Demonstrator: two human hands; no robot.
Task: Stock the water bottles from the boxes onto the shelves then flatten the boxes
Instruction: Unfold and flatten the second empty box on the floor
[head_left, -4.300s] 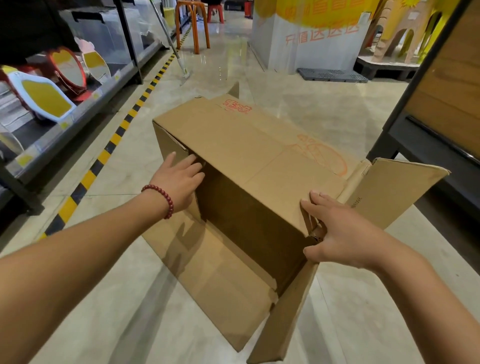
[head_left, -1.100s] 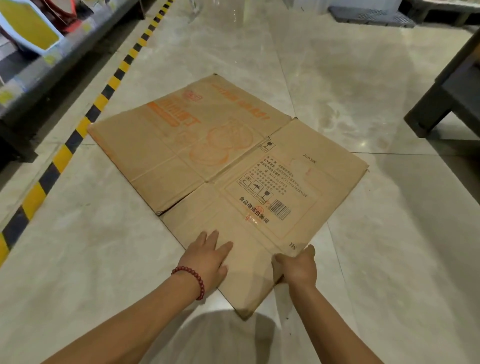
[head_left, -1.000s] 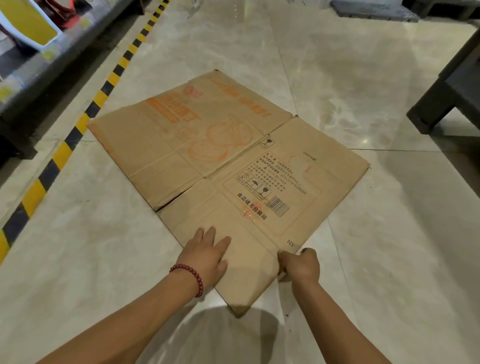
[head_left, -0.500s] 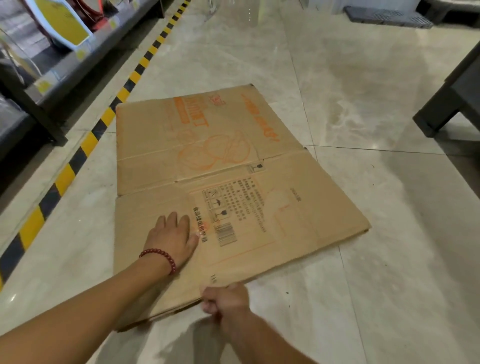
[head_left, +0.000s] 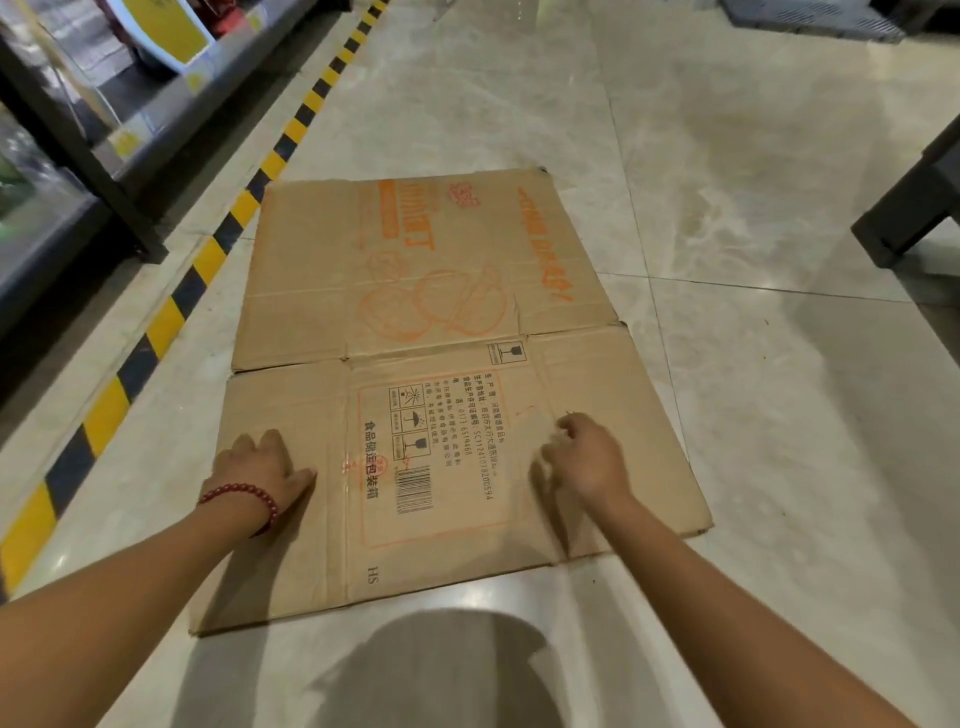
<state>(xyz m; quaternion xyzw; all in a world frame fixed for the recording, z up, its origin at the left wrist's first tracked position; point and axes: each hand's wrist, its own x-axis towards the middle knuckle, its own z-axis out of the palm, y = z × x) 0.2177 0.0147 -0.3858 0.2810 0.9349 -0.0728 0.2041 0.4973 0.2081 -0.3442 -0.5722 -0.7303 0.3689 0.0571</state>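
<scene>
On the pale tiled floor (head_left: 753, 171), between a shelf unit (head_left: 78, 171) on the left and a dark stand leg at the right edge, the cardboard box (head_left: 426, 332) lies collapsed into a flat sheet, printed side up. Its long axis runs straight away from the person, near edge just ahead of the forearms, far edge up beside the yellow-and-black floor stripe (head_left: 208, 260).

Both hands sit on the nearer panel. The left hand (head_left: 265, 467) (red bead bracelet at the wrist) rests on the left part of that panel, fingers laid forward and fairly straight, pressing the board down and holding nothing. The right hand (head_left: 587, 457) is over the right part of the same panel, fingers loosely curled downward and a little blurred; it seems to touch the board and hold nothing, though I cannot tell if the fingertips catch a flap edge.

The crosswise crease between the two panels lies beyond both hands, about equally far from each, so neither hand is clearly nearer. My judgement: this box is essentially flattened, and any remaining move is a press along that crease or a fold of the far panel back toward the body. No water bottles are visible.
</scene>
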